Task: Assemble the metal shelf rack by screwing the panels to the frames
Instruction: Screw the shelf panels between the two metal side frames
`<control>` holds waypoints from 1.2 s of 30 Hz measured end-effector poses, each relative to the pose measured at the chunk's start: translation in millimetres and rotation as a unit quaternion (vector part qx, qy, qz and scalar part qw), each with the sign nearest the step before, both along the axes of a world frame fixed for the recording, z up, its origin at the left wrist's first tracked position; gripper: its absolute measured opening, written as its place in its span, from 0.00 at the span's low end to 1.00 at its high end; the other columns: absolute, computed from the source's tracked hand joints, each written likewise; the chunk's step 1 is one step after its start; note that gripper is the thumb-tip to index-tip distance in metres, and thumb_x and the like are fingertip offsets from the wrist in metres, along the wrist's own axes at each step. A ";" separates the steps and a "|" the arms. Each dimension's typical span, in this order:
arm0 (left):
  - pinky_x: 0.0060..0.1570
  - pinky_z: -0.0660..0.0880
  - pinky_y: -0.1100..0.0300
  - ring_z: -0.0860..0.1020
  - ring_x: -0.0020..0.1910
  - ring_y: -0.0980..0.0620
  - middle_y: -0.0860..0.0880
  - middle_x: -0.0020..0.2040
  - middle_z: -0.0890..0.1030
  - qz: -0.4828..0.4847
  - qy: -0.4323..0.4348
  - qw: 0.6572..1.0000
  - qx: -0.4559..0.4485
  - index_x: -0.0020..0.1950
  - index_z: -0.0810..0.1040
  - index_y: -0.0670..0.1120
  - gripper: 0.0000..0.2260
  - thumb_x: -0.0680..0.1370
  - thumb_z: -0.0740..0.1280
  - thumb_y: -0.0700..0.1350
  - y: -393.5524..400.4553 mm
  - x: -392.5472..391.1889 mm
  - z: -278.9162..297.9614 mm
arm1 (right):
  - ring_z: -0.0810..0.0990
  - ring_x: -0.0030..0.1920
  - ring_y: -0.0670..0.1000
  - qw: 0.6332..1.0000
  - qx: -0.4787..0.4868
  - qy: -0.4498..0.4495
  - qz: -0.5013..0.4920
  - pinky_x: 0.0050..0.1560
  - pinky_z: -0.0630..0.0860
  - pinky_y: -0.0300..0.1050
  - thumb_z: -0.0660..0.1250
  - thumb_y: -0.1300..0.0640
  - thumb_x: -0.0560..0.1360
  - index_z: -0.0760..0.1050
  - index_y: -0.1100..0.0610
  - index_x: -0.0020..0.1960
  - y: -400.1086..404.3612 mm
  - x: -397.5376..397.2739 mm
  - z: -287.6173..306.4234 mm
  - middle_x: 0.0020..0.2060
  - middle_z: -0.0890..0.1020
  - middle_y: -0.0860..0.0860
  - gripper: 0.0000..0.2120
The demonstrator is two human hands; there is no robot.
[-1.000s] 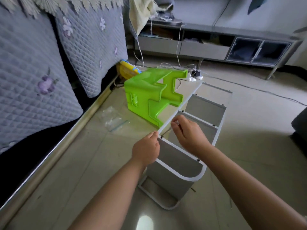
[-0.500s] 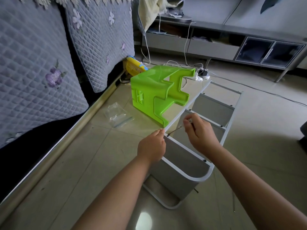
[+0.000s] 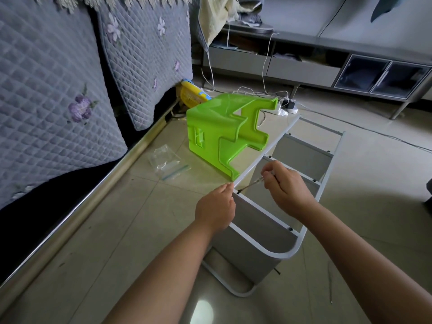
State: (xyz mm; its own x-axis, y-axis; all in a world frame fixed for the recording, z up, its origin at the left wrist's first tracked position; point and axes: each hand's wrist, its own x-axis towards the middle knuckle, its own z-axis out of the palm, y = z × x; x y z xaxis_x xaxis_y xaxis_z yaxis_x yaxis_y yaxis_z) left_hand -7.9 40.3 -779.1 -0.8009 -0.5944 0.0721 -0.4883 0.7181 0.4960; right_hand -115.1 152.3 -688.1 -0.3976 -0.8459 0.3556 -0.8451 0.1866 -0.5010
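Since a second ago, the right hand (image 3: 288, 187) has drawn back a little from the frame rail, so the thin screwdriver (image 3: 251, 185) now shows as a slanted shaft between the two hands, its tip at a dark screw (image 3: 238, 191) on the near left rail. Its fingers are curled round the tool's handle. The left hand (image 3: 216, 208) stays at that same rail; its fingertips rest against the rail's end, though whether they pinch it cannot be told from behind.

The metal shelf rack (image 3: 292, 183) lies on its side on the tiled floor (image 3: 117, 230), in the middle of the scene, with grey panels (image 3: 301, 153) set between two white frames. The near rounded end of the frame (image 3: 282, 253) curves just in front of the forearms.

A green plastic stool (image 3: 224, 134) lies tipped over on the far left side of the rack, touching the left rail. Left of it a clear plastic bag (image 3: 167, 162) lies on the floor. A bed with quilted grey covers (image 3: 46, 113) fills the left side. Far behind, white cables (image 3: 264, 92) run to a power strip (image 3: 287, 108) below a long low cabinet (image 3: 304, 69).
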 end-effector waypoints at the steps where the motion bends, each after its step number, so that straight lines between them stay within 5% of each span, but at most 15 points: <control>1: 0.63 0.64 0.60 0.63 0.71 0.53 0.51 0.75 0.60 0.000 0.001 1.000 -0.001 0.76 0.57 0.48 0.22 0.81 0.50 0.43 0.2 0.3 0.6 | 0.69 0.33 0.46 1.000 0.007 -0.002 0.003 0.34 0.62 0.42 0.50 0.52 0.72 0.72 0.62 0.49 0.6 -0.2 1.7 0.30 0.70 0.38 0.18; 5: 0.64 0.64 0.60 0.63 0.72 0.53 0.51 0.75 0.61 0.001 0.002 1.000 -0.008 0.76 0.57 0.47 0.22 0.82 0.50 0.43 1.0 1.9 2.0 | 0.69 0.32 0.47 0.999 0.043 0.021 0.019 0.36 0.61 0.42 0.50 0.52 0.72 0.72 0.61 0.48 -0.2 2.6 7.2 0.30 0.69 0.40 0.17; 13: 0.63 0.65 0.58 0.64 0.71 0.50 0.51 0.76 0.59 0.010 -0.015 1.000 0.003 0.76 0.55 0.47 0.21 0.82 0.49 0.44 2.9 1.9 5.6 | 0.78 0.43 0.62 0.980 0.187 0.055 0.028 0.46 0.75 0.56 0.55 0.55 0.81 0.69 0.64 0.52 -33.9 1.0 35.4 0.45 0.79 0.63 0.12; 17: 0.62 0.66 0.58 0.65 0.70 0.49 0.50 0.75 0.60 0.013 -0.020 1.000 0.010 0.76 0.55 0.47 0.21 0.82 0.49 0.44 4.6 2.4 5.0 | 0.75 0.41 0.59 0.955 0.233 0.172 -0.062 0.37 0.67 0.44 0.53 0.49 0.80 0.65 0.58 0.38 -47.9 1.3 43.0 0.32 0.71 0.55 0.17; 22: 0.61 0.66 0.58 0.66 0.70 0.49 0.51 0.75 0.61 0.009 -0.019 1.000 0.012 0.76 0.55 0.48 0.22 0.82 0.49 0.44 2.5 2.1 3.9 | 0.70 0.38 0.55 0.945 0.254 0.186 -0.093 0.31 0.61 0.41 0.52 0.50 0.80 0.72 0.59 0.39 -48.5 -2.1 44.7 0.28 0.65 0.52 0.18; 27: 0.62 0.66 0.58 0.66 0.70 0.49 0.51 0.75 0.61 0.010 -0.014 1.000 0.015 0.77 0.55 0.48 0.22 0.82 0.50 0.44 1.4 1.5 3.3 | 0.77 0.50 0.58 0.929 0.301 0.214 0.003 0.42 0.71 0.44 0.56 0.51 0.79 0.73 0.58 0.55 -28.8 -3.8 40.7 0.47 0.80 0.56 0.12; 31: 0.61 0.67 0.57 0.67 0.69 0.48 0.50 0.74 0.62 0.010 -0.013 1.000 0.020 0.77 0.55 0.48 0.22 0.82 0.50 0.44 2.5 -0.1 4.4 | 0.72 0.41 0.56 0.918 0.331 0.217 0.024 0.41 0.69 0.45 0.60 0.54 0.75 0.64 0.59 0.59 -17.4 1.3 48.2 0.41 0.74 0.54 0.15; 36: 0.62 0.66 0.57 0.66 0.69 0.49 0.50 0.75 0.61 0.008 -0.018 1.000 0.018 0.77 0.54 0.48 0.22 0.82 0.49 0.44 3.1 -0.6 5.7 | 0.77 0.54 0.57 0.914 0.343 0.210 0.059 0.50 0.72 0.45 0.57 0.55 0.79 0.70 0.58 0.58 -23.2 1.1 49.3 0.53 0.78 0.57 0.11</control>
